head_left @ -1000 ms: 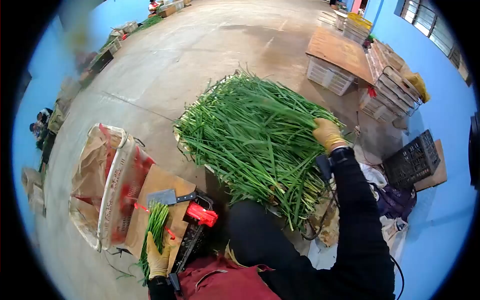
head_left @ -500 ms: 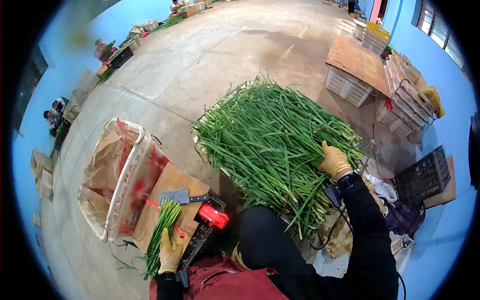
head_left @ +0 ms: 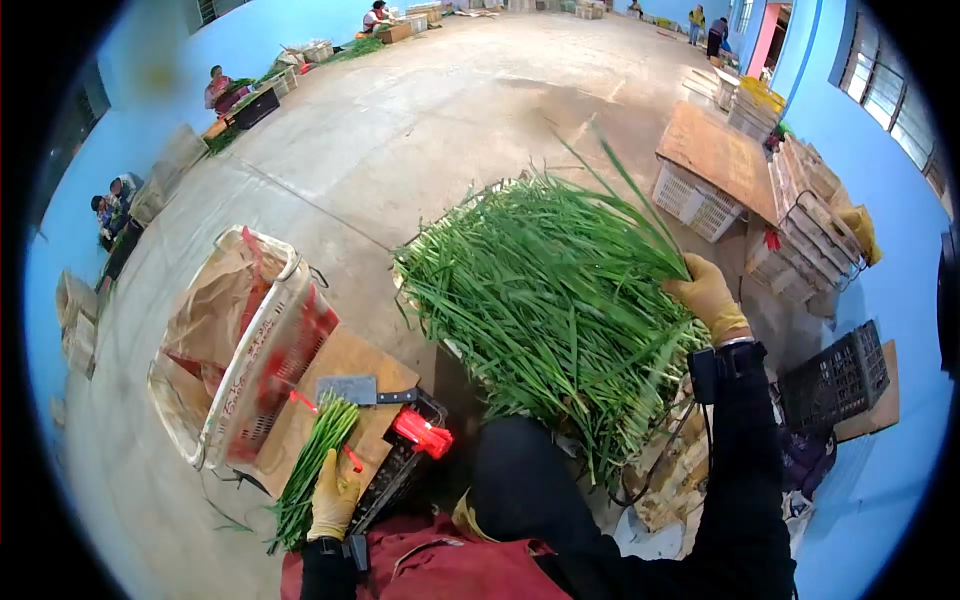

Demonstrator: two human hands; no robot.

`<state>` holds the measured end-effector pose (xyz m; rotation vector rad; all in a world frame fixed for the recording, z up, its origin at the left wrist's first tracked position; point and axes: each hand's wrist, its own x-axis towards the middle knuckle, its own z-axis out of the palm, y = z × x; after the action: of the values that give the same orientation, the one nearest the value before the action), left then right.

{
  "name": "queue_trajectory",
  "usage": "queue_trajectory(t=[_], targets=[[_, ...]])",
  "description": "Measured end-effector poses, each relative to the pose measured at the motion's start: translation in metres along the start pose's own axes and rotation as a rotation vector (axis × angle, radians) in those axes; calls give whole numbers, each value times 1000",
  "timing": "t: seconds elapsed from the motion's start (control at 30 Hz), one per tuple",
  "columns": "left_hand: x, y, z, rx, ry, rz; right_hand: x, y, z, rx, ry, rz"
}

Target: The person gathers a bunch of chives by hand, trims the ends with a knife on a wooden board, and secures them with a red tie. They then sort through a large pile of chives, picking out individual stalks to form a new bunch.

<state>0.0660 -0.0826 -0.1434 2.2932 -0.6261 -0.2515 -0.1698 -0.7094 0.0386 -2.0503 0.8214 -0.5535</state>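
Observation:
A big heap of garlic chives (head_left: 550, 310), long flat green leaves with paler stems, lies before me. At its right edge my right hand (head_left: 708, 295), in a yellow glove, is closed on a few chives (head_left: 640, 200) whose leaves rise above the heap. My left hand (head_left: 334, 500), gloved too, is wrapped around a bunch of chives (head_left: 312, 470) lying on a wooden board (head_left: 375, 440). On that board rests a cleaver (head_left: 348, 390) with a dark handle (head_left: 397, 397). Beside it sits a bundle of red ties (head_left: 424, 434).
Left of the board stands a white plastic crate (head_left: 250, 350) lined with brown material. To the right are a wood-topped crate (head_left: 715, 150), stacked crates (head_left: 805, 210) and a black crate (head_left: 835, 375). Several people sit along the far left wall, among them a person (head_left: 222, 92).
My right hand has moved to the right and away, and long leaves now stand up from it. The left hand keeps its hold on the bunch. The camera view has shifted slightly.

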Motion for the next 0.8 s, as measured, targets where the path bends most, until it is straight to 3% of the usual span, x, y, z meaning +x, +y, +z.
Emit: queue_trajectory(t=[0.1,0.37,0.53,0.63,0.67,0.77,0.8], targets=[[5,26,-2,17,-17,15,-3,8,3,122,36,-99],[20,56,2,-82,-56,58,-25,-9,3,344,-160,38],[20,43,13,-174,-66,57,-26,29,19,103,-172,67],[21,50,12,-214,-83,25,-31,22,20,191,-224,239],[24,54,12,-224,-95,11,-31,30,24,168,-211,220],[32,74,11,-167,-130,-7,-34,46,32,-360,33,-58],[35,81,11,-171,-141,-16,-34,44,35,-287,57,-97]])
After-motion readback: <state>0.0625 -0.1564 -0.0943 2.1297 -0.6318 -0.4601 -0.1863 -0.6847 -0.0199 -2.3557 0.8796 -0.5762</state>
